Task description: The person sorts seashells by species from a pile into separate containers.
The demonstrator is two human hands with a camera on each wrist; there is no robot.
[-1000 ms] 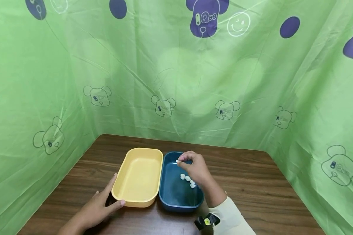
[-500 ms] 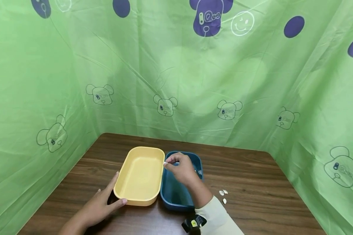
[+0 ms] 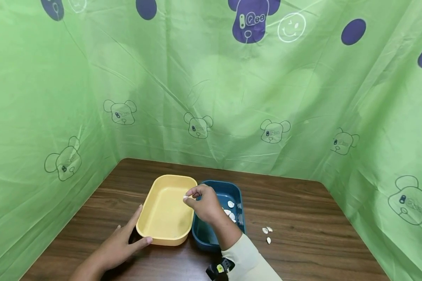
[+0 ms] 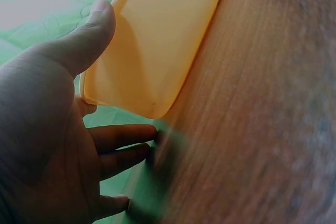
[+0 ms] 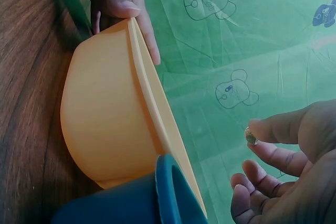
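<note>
My right hand [image 3: 206, 205] pinches a small shell [image 3: 185, 197] between thumb and forefinger, above the right side of the yellow tray [image 3: 165, 208]. In the right wrist view the shell [image 5: 251, 136] shows at the fingertips. My left hand [image 3: 117, 246] rests against the near left corner of the yellow tray, thumb on its rim, fingers spread along its side. The blue tray [image 3: 207, 236] stands directly to the right and holds several white shells [image 3: 231, 204], partly hidden by my right hand and forearm.
Three pale shells [image 3: 269, 240] lie on the brown wooden table [image 3: 302, 234] to the right of the blue tray. A green printed curtain [image 3: 225, 86] surrounds the table at the back and sides.
My right hand has moved left from over the blue tray to over the yellow one, carrying the shell. The view has shifted slightly, and the left hand keeps its place on the tray.
</note>
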